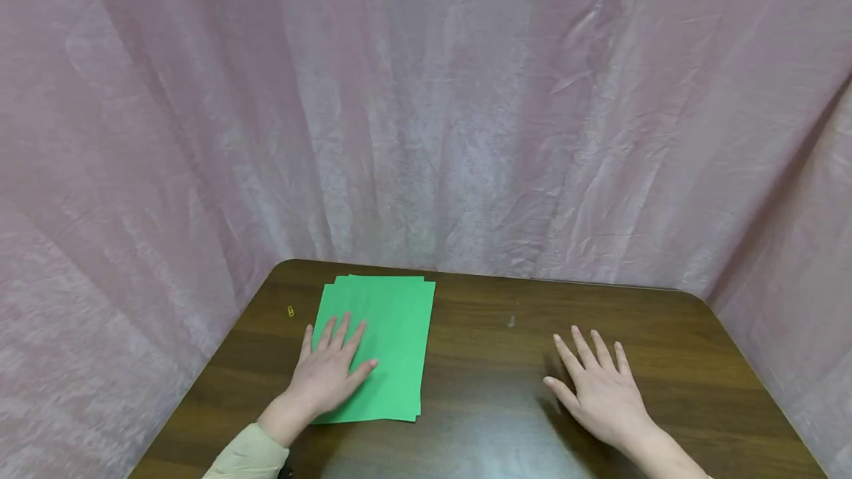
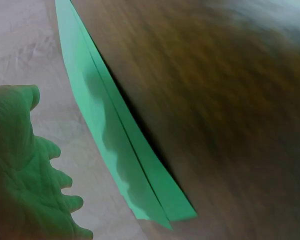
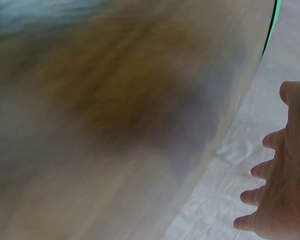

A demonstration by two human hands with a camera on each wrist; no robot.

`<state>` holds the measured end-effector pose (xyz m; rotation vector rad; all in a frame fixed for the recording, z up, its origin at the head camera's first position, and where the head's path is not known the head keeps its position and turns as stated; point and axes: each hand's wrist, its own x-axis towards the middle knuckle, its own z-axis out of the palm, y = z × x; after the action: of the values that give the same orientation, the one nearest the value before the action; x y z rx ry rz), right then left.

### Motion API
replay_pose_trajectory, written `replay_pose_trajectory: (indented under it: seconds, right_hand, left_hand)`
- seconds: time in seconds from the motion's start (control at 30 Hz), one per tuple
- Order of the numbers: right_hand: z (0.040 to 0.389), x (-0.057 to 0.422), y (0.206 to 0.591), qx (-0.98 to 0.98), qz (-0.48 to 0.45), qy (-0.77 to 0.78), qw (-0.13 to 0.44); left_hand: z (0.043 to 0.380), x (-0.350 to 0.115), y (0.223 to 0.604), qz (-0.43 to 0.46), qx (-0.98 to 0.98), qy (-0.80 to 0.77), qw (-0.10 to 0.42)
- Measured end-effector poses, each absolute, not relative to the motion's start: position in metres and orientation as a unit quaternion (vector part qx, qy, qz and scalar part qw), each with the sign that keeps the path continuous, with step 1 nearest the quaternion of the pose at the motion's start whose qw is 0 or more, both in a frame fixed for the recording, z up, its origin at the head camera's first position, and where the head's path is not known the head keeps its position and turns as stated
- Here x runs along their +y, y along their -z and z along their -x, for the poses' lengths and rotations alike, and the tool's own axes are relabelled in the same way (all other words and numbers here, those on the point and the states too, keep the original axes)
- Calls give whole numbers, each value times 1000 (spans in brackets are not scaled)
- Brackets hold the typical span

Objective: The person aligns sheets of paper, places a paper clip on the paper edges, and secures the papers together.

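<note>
Several sheets of green paper (image 1: 396,346) lie in a slightly uneven stack on the left part of the table. Over the stack's left side is my left hand (image 1: 326,372), palm down with fingers spread. In the left wrist view a gap shows between that hand (image 2: 25,165) and the green sheets (image 2: 105,115), and its shadow falls on them. My right hand (image 1: 602,394) is above bare wood on the right, fingers spread, holding nothing. The right wrist view shows the same hand (image 3: 285,170) raised over the tabletop, its shadow below it.
A small yellow paper clip (image 1: 291,311) lies left of the stack on the brown wooden table (image 1: 479,390). A small pale mark (image 1: 511,321) shows on the wood toward the back. Pink curtains (image 1: 426,109) hang behind the table and along both sides.
</note>
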<state>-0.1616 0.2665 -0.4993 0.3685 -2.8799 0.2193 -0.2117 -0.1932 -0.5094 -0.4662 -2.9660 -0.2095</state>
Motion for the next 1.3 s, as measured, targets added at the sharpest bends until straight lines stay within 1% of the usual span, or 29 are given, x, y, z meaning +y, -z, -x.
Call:
replay_pose_trajectory:
  seconds: [0.3,0.47,0.83,0.97,1.3]
  right_hand:
    - [189,225,495,-974,-181,-67,118]
    - [207,198,502,-966,-219,-68,117]
    - [233,137,507,-963,-255,-73,55]
    - [240,118,511,-959,-275,-57,41]
    - [247,87,512,-958,-286,-37,10]
  left_hand:
    - [204,-209,513,149,-983,75,77]
    - [199,-215,513,147,-983,80,78]
    - [191,-226,515,140,-984,80,78]
    - [188,-230,517,140,-984,84,78]
    - [178,-235,516,134,-984,100,55]
